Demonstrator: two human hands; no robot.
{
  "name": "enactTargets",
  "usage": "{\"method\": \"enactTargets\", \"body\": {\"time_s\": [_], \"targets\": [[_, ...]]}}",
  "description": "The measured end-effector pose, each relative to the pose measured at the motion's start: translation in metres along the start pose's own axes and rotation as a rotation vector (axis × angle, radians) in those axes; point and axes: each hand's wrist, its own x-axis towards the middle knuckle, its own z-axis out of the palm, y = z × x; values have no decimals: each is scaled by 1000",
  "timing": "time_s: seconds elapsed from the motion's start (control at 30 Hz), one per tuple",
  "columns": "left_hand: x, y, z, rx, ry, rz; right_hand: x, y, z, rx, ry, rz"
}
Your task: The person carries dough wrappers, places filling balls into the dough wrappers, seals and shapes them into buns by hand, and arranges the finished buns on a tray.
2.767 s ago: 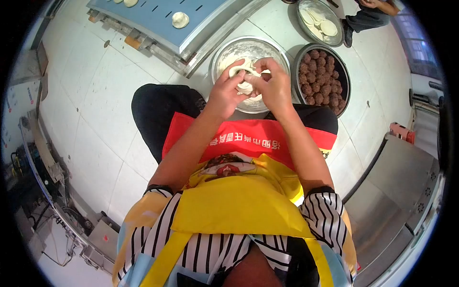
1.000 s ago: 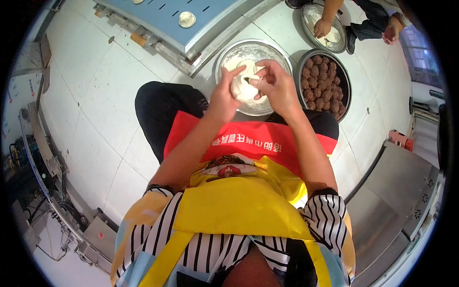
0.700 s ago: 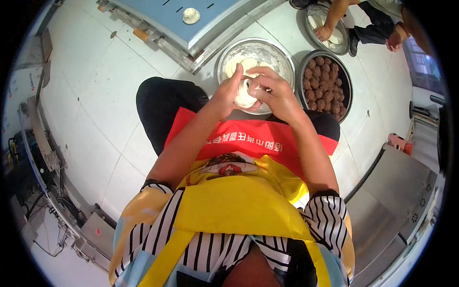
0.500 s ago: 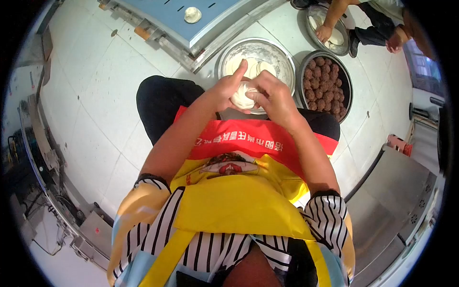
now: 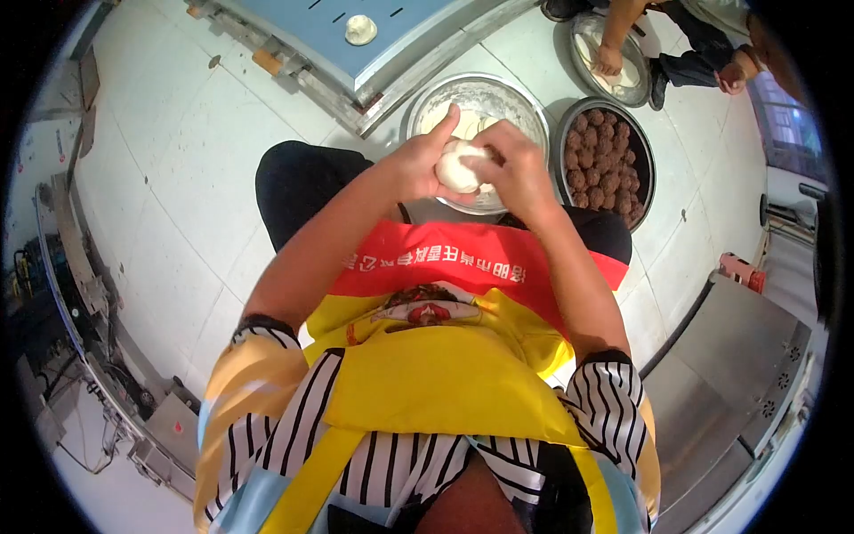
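A round white bun (image 5: 457, 169) of filled dough is held between my hands, above a metal bowl. My left hand (image 5: 422, 165) cups it from the left, thumb pointing up. From the right, my right hand (image 5: 519, 169) grips the bun, its fingers curled against the dough's side. Below them, the metal bowl (image 5: 531, 100) holds several flat dough rounds, partly hidden by my hands. To its right stands a round tub (image 5: 561, 178) full of brown filling balls (image 5: 605, 165).
A blue slotted tray (image 5: 294, 25) in a metal frame carries one finished bun (image 5: 360, 30). At the upper right, another person's hand (image 5: 608, 60) reaches into a second bowl (image 5: 642, 89) of dough rounds. Steel equipment (image 5: 712, 374) stands at the right.
The bun has turned in my hands, so its pleated top no longer faces me and a smooth side shows. My right hand has shifted slightly. The other person's hand has moved a little within their bowl.
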Motion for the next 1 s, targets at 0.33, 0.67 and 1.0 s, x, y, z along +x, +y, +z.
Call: {"method": "enactTargets", "body": {"time_s": [0.33,0.67,1.0], "targets": [[-9,-9,14,-134,-20,192,0,-10,-6,-75,223,-100],[-2,-8,37,-49,137,285,0,-18,15,73,292,84],[-13,-5,50,-187,151,305,-2,-19,6,398,116,199]]}}
